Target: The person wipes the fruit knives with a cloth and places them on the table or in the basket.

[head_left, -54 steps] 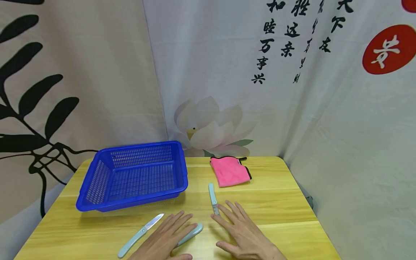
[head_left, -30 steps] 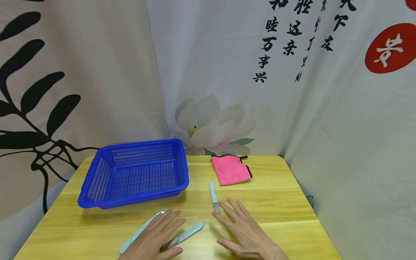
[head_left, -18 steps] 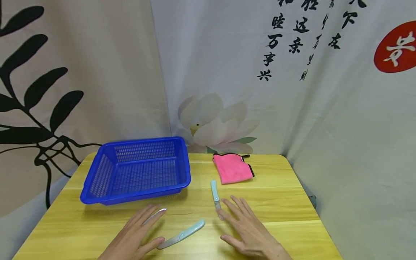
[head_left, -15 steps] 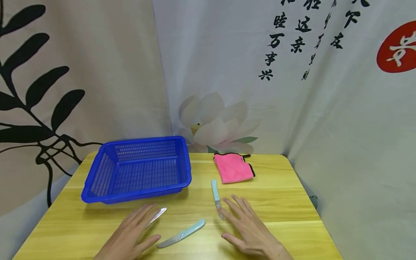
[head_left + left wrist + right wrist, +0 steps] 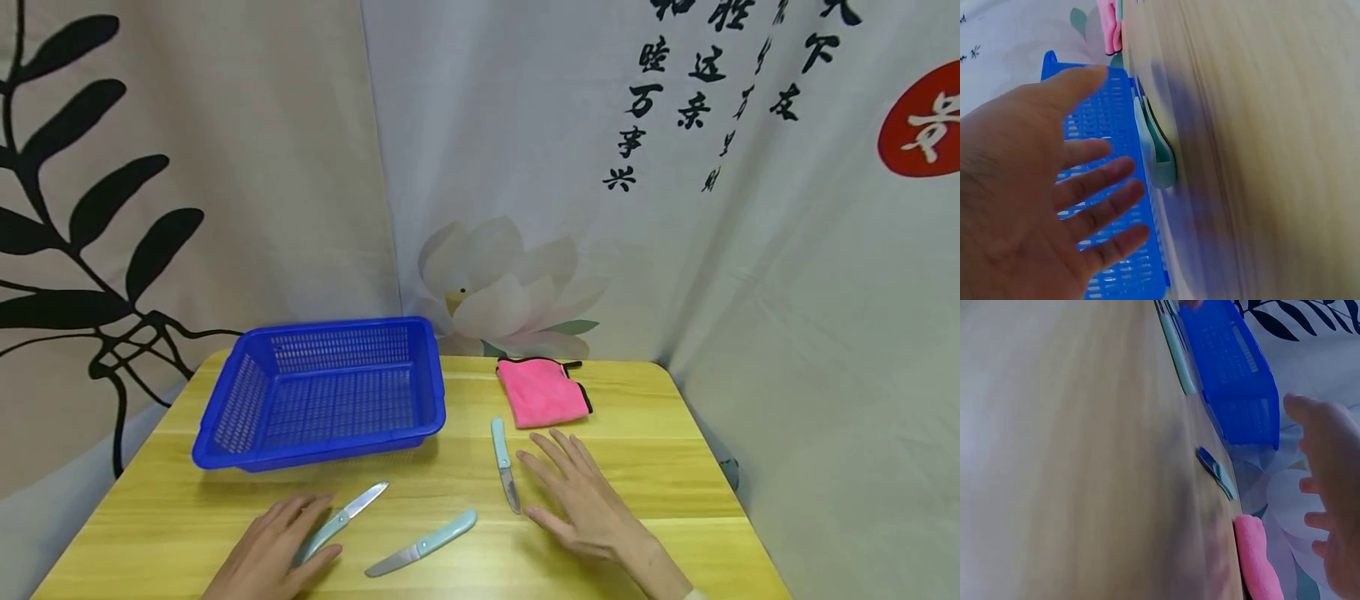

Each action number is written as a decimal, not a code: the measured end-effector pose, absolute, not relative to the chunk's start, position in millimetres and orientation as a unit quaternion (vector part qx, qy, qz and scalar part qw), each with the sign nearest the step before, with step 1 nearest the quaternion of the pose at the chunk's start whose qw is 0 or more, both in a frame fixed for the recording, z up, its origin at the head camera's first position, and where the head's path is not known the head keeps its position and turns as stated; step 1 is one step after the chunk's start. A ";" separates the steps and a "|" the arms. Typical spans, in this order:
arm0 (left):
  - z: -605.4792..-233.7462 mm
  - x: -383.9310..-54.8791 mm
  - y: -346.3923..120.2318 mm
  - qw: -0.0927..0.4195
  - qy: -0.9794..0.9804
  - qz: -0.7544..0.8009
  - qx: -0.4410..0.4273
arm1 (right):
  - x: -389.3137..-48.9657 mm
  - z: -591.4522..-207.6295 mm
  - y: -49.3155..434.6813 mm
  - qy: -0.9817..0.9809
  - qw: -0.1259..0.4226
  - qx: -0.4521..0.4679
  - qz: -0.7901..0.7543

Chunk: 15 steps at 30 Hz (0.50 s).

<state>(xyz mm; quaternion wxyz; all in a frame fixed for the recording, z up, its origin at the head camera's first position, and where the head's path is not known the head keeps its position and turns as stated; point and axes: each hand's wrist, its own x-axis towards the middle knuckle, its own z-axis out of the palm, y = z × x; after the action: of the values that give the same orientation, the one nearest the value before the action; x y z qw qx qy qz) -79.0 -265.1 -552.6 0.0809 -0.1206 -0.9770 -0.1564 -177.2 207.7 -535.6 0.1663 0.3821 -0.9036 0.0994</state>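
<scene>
The fingers of the left hand [image 5: 270,546] are loosely spread, the thumb set well apart from the others, and they grip nothing. Between that thumb and forefinger I can see a small knife with a pale blue handle and a pointed steel blade [image 5: 347,515]; the hand hides the handle's end, and its blade points away and to the right. The right hand [image 5: 588,504] has its fingers fanned wide and holding nothing either, thumb tip just beside the blade of another pale blue-handled knife [image 5: 504,467]. That one lies with its handle at the far end and its blade towards the person.

Between the hands, touching neither, rests a third knife with a pale blue handle [image 5: 422,543], its blade slanting to the near left. All three lie on the yellow, wood-grained worktop [image 5: 645,450]. Further back, beyond the left hand, sits a rectangular blue plastic mesh basket [image 5: 322,455], and near the far edge, beyond the right hand, a folded bright pink cloth with black edging [image 5: 542,393]. Behind hangs a pale curtain [image 5: 480,108] printed with black leaves, a lotus and black characters.
</scene>
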 end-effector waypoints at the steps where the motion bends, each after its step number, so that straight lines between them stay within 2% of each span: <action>1: -553.5 -79.8 -266.1 0.071 -0.979 -0.151 -0.117 | -180.9 -534.0 208.2 -0.905 0.164 0.379 0.105; 6: -557.9 -84.8 -269.9 0.030 -0.982 -0.145 -0.114 | -201.3 -527.9 210.5 -0.911 0.153 0.359 0.136; 15: -561.2 -89.8 -265.0 0.015 -0.977 -0.189 -0.094 | -239.5 -527.2 211.8 -0.923 0.113 0.331 0.163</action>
<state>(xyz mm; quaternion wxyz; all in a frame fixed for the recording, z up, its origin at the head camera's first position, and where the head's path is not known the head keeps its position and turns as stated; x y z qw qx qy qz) -89.8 -265.0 -561.2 0.0147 -0.0937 -0.9773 -0.1893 -239.5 211.8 -527.2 0.1131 0.3308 -0.9226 0.1632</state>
